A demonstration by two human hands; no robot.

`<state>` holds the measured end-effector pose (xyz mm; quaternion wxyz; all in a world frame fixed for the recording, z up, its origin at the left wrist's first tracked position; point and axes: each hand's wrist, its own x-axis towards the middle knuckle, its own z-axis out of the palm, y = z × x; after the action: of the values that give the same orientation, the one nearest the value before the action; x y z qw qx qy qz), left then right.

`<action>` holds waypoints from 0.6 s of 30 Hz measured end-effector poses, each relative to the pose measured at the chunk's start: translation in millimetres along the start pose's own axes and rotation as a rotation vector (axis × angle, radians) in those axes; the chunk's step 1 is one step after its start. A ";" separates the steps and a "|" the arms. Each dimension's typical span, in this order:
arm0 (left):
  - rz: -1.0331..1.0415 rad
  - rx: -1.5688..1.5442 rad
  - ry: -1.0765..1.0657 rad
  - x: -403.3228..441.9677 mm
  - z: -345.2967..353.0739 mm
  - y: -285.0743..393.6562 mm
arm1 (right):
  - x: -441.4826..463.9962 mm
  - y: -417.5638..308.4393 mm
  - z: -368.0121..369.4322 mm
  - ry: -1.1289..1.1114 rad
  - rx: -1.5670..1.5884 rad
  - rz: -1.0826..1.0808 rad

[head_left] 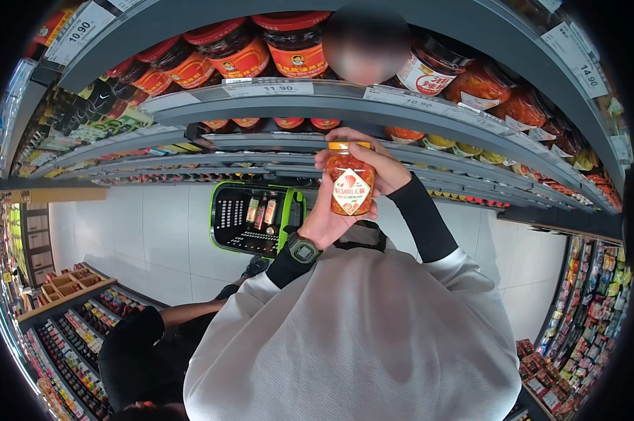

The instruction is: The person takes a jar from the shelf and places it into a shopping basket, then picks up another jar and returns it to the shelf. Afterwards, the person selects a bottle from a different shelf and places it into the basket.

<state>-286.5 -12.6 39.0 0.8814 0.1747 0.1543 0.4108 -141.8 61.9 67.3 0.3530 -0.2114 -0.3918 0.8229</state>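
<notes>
Both of my hands hold one glass jar of red chopped chili [350,184] upright in front of my chest. It has a yellow lid [349,145] and a white diamond-shaped label facing me. My left hand [322,223], with a dark watch on the wrist, wraps the jar's left side and lower part. My right hand [384,165] grips it near the top, thumb by the lid and fingers behind. Part of the fingers of both hands is hidden behind the jar.
Ahead is a shelf [345,95] of red-lidded sauce jars [296,45] with price tags. Below left stands a green-rimmed black shopping basket [213,217] holding several bottles or jars. A person in black [145,351] is close at my left. More stocked shelves [587,302] stand right.
</notes>
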 end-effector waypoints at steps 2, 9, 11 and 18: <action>-0.002 -0.011 0.002 0.7 -0.5 0.3 | 1.1 -0.6 -0.2 -0.004 0.005 0.001; -0.060 -0.272 -0.079 3.4 -5.0 -0.7 | 2.6 -2.4 1.0 -0.012 0.035 -0.011; -0.112 -0.478 -0.192 5.7 -5.5 -2.2 | 1.7 -0.9 1.3 -0.009 0.071 -0.029; -0.180 -0.637 -0.345 11.6 -8.3 -4.9 | 1.6 9.9 -0.5 0.033 0.124 -0.060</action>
<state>-279.5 -5.0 27.9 0.9373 -0.0559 -0.1172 0.3234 -146.7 59.0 59.0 0.3963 -0.1912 -0.3403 0.8310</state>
